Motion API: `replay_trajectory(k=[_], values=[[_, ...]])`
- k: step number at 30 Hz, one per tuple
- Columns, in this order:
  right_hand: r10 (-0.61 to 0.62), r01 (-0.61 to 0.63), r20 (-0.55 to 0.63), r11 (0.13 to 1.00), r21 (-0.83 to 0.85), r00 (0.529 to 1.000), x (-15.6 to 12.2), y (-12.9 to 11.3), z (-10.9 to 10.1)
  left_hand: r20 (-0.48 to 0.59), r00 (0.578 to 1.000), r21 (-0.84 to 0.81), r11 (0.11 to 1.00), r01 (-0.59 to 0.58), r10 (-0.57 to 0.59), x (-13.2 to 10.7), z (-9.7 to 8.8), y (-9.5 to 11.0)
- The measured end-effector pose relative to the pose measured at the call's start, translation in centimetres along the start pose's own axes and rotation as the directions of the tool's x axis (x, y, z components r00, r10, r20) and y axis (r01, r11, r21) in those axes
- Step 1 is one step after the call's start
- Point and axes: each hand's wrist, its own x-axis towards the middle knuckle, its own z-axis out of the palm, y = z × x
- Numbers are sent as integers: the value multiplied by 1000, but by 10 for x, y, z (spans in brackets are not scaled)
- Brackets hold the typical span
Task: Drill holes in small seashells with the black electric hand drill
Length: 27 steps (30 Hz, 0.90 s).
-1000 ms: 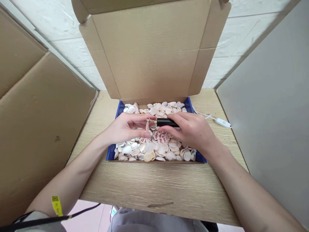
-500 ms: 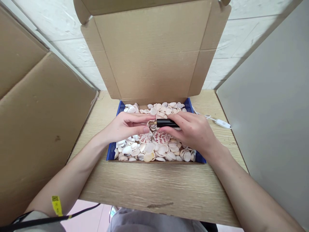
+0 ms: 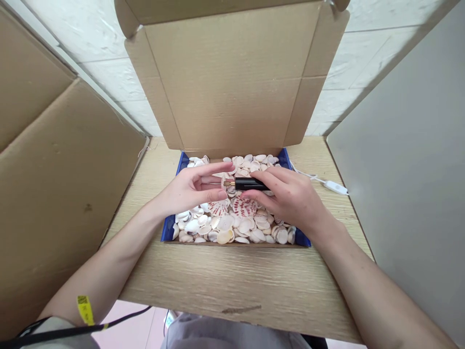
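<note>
My right hand [image 3: 290,198] grips a small black tool with a brass tip [image 3: 247,184], held level over a blue-sided box [image 3: 167,229] filled with several white and pink seashells [image 3: 225,223]. My left hand [image 3: 189,190] pinches a thin pinkish shell [image 3: 222,182] edge-on against the tool's tip. Two red-striped scallop shells [image 3: 242,206] lie just beneath both hands.
The box's cardboard lid [image 3: 232,82] stands open at the back. A large cardboard panel [image 3: 54,184] walls the left, a grey panel [image 3: 410,160] the right. A white cable with an inline switch [image 3: 333,186] lies on the wooden desk [image 3: 240,281].
My left fingers have loosened and spread a little around the shell at the tool's tip. The right hand and tool have hardly moved.
</note>
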Motion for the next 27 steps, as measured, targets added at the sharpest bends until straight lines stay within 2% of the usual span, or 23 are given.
replay_trajectory(k=[3, 7, 12, 19, 23, 27], values=[[13, -13, -3, 1000, -18, 1000, 0, 1, 0, 11, 1000, -44, 999, -4, 5, 1, -1, -2], [17, -17, -2, 999, -32, 1000, 0, 1, 0, 3, 1000, -17, 1000, -14, 14, 2, -1, -3], [46, -47, -5, 998, -36, 999, -1, 1, 1, -69, 998, 1, 1000, -1, 1, 1, 1, -1], [128, -137, -106, 988, -78, 986, 0, 2, 2, -159, 986, -70, 996, -60, 48, 1, 0, -2], [200, -209, -103, 974, -82, 974, -1, 2, 4, -153, 987, -64, 996, -60, 49, 2, -3, -3], [219, -227, -96, 971, -80, 971, -2, 3, 5, -117, 991, -49, 996, -75, 69, 1, -5, -4]])
